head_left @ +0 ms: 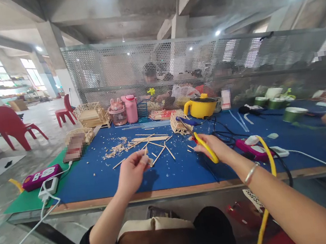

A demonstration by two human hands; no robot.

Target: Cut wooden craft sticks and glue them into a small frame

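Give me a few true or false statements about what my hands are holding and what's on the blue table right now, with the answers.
1. The left hand holds a thin wooden stick. True.
2. The right hand grips red-handled scissors. False: it grips a tool with yellow handles.
3. A yellow pot stands at the far side of the table. True.
4. The loose sticks lie on a green mat. False: they lie on the blue surface.
5. The right wrist is bare. False: it wears a bracelet.

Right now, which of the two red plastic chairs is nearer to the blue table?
The smaller-looking red chair, standing just behind the table's far left corner. The other red chair stands further left on the open floor.
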